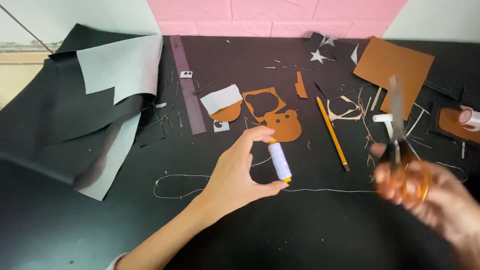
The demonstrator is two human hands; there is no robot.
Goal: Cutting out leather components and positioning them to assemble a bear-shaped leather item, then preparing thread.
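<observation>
My left hand (235, 172) pinches a white thread spool (279, 161) with yellow ends between thumb and fingers, just above the black table. A loose white thread (180, 176) runs from the spool across the table, looping left and stretching right. My right hand (430, 197), blurred by motion, grips orange-handled scissors (400, 145) with the blades pointing up and away. A brown bear-shaped cutout (285, 125) lies just beyond the spool.
A yellow pencil (332, 134), a brown sheet (395, 67), brown offcuts (262, 102), a ruler (187, 85) and paper scraps lie on the black table (280, 230). Folded black and grey sheets (100, 100) sit at the left. A pink wall (270, 15) stands behind.
</observation>
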